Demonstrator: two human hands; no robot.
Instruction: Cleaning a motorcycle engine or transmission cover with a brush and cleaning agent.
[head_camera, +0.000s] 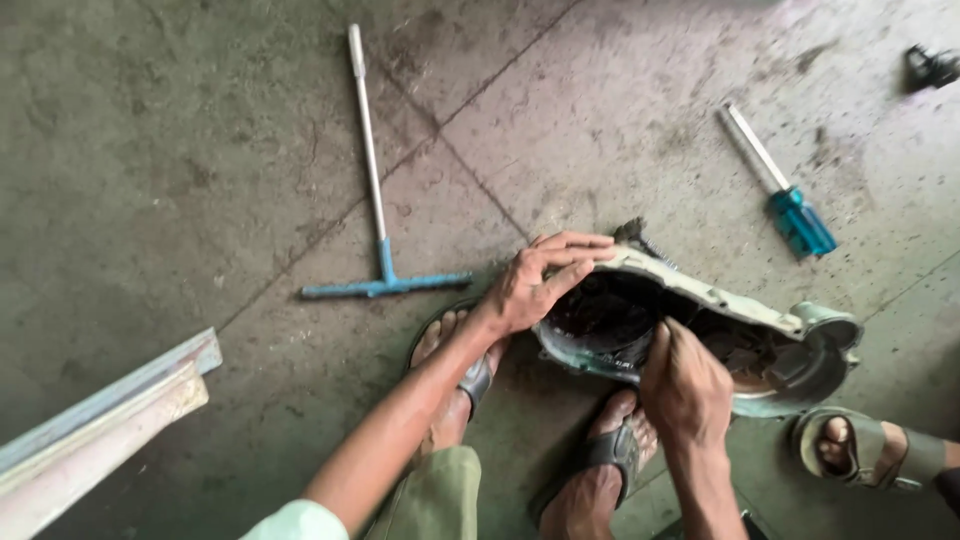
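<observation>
We are crouching on the stained grey concrete floor (200, 150), working over a greasy, pale green metal engine cover (790, 330) that is lying open side up just in front of our 2 sandalled feet. Our left hand (535, 285) is resting flat along the far left rim of the cover, fingers stretched out and open, steadying it. Our right hand (685, 385) is reaching down into the dark, oily hollow of the cover with its fingers curled; we cannot tell whether it is gripping anything inside, because the back of the hand is hiding the fingertips.

As far as progress goes, the cover is already lying apart on the floor, and its inside is looking black with grime, so we are judging that the work inside it is underway and not finished. No tool is being held at this point.

A long T-handle wrench with a silver shaft and blue crossbar (375, 200) is lying well to the far left, and a screwdriver with a blue handle and silver shaft (785, 205) is lying on the far right. Another person's sandalled foot (865, 450) is showing at the near right, just beside the cover. A pale metal rail (90, 430) is lying at the near left.
</observation>
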